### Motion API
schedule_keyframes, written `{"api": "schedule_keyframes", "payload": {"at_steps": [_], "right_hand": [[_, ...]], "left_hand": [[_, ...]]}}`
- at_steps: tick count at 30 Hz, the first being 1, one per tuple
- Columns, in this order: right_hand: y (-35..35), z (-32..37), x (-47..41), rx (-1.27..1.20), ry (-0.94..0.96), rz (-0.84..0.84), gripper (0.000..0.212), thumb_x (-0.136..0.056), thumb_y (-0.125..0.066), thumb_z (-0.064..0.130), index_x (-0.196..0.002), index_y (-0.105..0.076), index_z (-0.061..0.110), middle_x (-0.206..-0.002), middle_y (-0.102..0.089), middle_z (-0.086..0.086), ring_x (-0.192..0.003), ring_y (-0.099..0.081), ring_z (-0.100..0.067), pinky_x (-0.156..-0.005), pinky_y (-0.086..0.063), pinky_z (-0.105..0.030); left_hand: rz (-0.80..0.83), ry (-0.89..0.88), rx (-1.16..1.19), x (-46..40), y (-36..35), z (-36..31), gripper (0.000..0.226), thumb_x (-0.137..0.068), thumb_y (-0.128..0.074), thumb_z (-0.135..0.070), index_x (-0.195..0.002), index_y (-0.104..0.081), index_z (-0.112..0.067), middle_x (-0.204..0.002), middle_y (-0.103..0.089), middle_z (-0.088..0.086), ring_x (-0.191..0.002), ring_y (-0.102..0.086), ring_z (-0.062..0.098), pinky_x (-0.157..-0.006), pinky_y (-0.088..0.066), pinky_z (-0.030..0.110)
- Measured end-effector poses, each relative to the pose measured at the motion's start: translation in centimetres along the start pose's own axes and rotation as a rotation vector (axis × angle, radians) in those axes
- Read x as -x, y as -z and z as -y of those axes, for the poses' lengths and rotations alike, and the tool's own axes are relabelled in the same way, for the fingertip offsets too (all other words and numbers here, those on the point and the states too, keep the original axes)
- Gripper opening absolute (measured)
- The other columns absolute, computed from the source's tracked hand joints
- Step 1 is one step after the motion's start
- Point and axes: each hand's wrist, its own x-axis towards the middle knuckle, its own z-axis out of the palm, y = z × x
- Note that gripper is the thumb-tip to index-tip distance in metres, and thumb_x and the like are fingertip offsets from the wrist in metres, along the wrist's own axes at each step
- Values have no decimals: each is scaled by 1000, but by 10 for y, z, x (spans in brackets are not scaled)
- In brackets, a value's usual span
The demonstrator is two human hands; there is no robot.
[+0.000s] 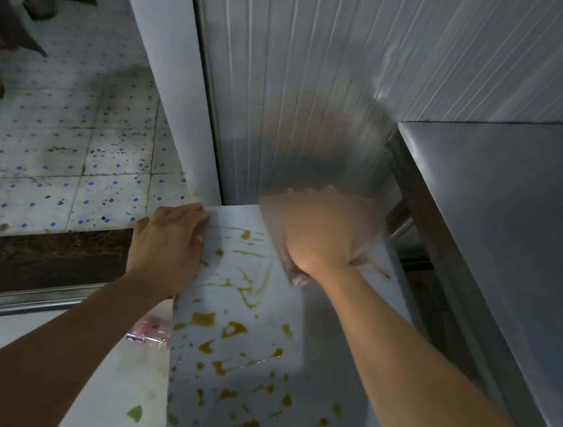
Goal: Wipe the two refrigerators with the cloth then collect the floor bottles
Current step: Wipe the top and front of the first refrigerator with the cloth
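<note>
The right hand (318,241) is pressed down on a pale cloth (358,220) at the far end of the white refrigerator top (243,347). The cloth sits under the hand and pokes out past it on the far side and on the right, close to the ribbed wall (303,77). The hand and cloth are blurry, so I cannot tell if the fingers are curled round the cloth or lying flat on it (only the back of the hand and one curled bit near the wrist show). The left hand (167,240) rests on the far left corner of the top, with its fingers close together and bent over the edge. The two hands are near each other but do not touch. The white top is dirty with many yellow-brown spots and smears (234,329), and they lie between the two arms and nearer to the person. The part under the cloth is hidden. A bottle (150,333) with a pink label peeks out beside the left edge of the top, under the left arm. A shiny metal box (513,218) stands to the right. The tiled floor (72,158) with little blue dots is on the left, well below.
</note>
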Motion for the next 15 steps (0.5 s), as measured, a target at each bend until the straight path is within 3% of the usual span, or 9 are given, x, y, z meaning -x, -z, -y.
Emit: {"api": "schedule_keyframes", "payload": {"at_steps": [4, 7, 11, 15], "right_hand": [[-11, 59, 34, -21, 251, 21, 55, -96, -16, 48, -149, -10, 37, -160, -8, 5, -146, 7, -32, -115, 1, -56], [-9, 47, 60, -8, 368, 58, 59, -91, -6, 54, -149, -5, 40, -159, -2, 11, -146, 10, -25, -117, 6, -48], [3, -11, 44, 87, 162, 26, 58, -93, -10, 58, -148, 4, 43, -160, 7, 10, -147, 7, -26, -117, 2, -52], [2, 21, 15, 54, -11, 27, 54, -98, -18, 49, -149, -7, 38, -160, -1, 4, -146, 4, -34, -115, -5, -57]], "left_hand": [[45, -33, 54, 2, 3, 5, 46, -90, -48, -10, -136, -49, -16, -147, -42, 0, -134, -34, 24, -110, -27, 44], [33, -49, 54, 10, 7, 12, 47, -90, -48, -9, -137, -47, -13, -148, -40, 2, -135, -36, 21, -112, -25, 42], [9, -89, 75, 19, 8, 20, 45, -88, -49, -3, -133, -51, -8, -146, -43, 4, -133, -42, 20, -110, -31, 43], [20, -79, 204, 21, 7, 22, 45, -89, -47, 0, -134, -50, -5, -148, -39, 4, -135, -39, 18, -112, -30, 41]]}}
